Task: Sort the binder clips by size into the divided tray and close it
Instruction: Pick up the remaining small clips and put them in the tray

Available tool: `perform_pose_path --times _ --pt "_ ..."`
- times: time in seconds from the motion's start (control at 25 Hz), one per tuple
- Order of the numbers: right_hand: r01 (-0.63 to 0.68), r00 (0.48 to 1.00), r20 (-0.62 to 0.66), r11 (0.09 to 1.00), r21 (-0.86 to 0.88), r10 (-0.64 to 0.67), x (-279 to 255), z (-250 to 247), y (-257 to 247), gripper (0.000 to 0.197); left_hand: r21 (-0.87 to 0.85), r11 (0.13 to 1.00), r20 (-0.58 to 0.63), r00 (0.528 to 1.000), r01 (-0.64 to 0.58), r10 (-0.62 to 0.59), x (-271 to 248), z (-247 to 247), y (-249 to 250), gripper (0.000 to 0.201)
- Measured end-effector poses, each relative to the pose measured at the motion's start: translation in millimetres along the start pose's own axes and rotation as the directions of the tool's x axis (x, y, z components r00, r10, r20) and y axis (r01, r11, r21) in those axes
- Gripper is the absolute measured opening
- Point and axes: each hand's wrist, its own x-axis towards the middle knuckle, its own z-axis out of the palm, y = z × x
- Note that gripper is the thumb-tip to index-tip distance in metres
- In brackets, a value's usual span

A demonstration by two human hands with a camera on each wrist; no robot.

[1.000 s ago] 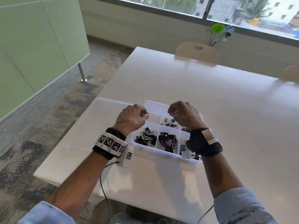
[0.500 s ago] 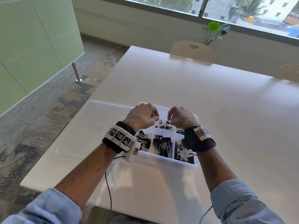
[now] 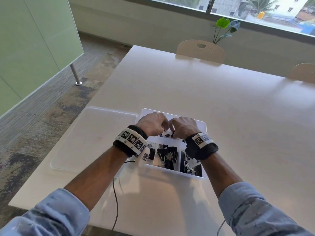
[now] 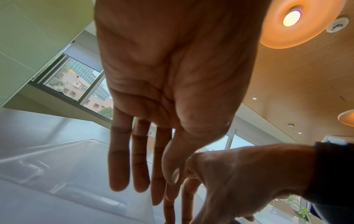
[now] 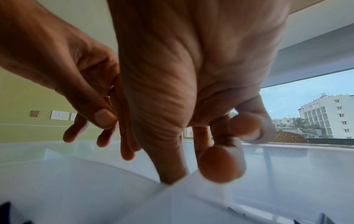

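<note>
Both hands hide the far compartments of the divided tray (image 3: 203, 124); whether the fingers (image 3: 164, 124) pinch a binder clip (image 3: 167, 135) is unclear.

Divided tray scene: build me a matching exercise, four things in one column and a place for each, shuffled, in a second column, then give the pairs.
Things
1. lid
2. left hand
3. plant
4. chair

Places
A. at the table's far edge
B. over the far part of the divided tray, next to the right hand
C. flat on the table, left of the tray
D. by the wall under the window, behind the chair

Pairs: 1-C, 2-B, 3-D, 4-A
</note>
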Motion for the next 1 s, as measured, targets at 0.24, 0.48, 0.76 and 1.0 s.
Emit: perform_pose_path --times 0.24,0.48,0.76,1.0 --pt "0.083 0.996 -0.027 0.997 0.004 -0.082 3 1 9 0.014 0.0 1.0 0.025 1.0 -0.002 0.002 10 7 0 0.032" --pt "0.115 0.987 -0.117 0.993 0.027 -0.111 3 1 12 0.018 0.086 0.996 0.106 0.994 -0.016 0.006 15 -5 6 0.031" --pt "0.13 0.979 -0.197 0.924 0.359 -0.062 11 -21 25 0.02 0.014 0.999 -0.084 0.995 0.045 -0.044 15 -13 4 0.023" --pt "0.285 0.954 -0.226 0.836 0.469 -0.198 25 -49 -17 0.016 -0.026 0.976 -0.321 0.923 0.216 -0.213 1 -41 -23 0.014"
